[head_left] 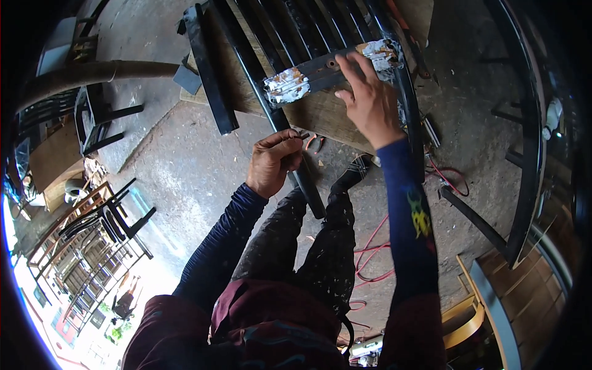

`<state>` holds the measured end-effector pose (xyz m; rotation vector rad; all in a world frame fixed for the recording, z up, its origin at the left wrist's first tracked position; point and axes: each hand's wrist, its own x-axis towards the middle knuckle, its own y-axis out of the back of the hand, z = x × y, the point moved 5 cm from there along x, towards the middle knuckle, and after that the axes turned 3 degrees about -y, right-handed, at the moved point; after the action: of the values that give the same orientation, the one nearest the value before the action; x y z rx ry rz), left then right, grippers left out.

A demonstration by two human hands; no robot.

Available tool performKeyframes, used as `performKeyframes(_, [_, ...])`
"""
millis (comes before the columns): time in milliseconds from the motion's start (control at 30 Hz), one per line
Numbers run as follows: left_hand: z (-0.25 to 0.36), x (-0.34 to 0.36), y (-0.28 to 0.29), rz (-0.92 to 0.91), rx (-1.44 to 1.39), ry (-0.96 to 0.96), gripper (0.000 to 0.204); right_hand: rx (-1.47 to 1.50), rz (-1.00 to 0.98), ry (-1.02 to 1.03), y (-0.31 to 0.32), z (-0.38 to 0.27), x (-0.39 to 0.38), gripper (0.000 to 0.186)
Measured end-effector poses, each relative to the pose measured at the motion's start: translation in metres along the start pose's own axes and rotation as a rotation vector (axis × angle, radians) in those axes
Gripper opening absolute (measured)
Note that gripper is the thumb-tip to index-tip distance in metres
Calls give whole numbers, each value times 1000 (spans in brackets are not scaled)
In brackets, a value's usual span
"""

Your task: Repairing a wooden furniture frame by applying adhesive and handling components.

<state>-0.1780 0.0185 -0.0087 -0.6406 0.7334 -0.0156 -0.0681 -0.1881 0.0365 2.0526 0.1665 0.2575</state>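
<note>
Left grip above stained concrete floor

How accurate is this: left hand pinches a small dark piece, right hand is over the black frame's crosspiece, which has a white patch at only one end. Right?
Not quite: the head view shows white patches at both ends of the crosspiece. The rest stands: left hand pinches a small dark piece, right hand is over the crosspiece.
</note>
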Motion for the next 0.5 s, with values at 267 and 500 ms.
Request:
performKeyframes(267, [-3, -17, 43, 102, -45, 48, 13, -365, -372, 282, -30, 17, 51, 72])
performKeyframes(500, [-13, -38, 109, 301, 167, 31, 20, -54, 118, 80, 30, -8, -20, 57])
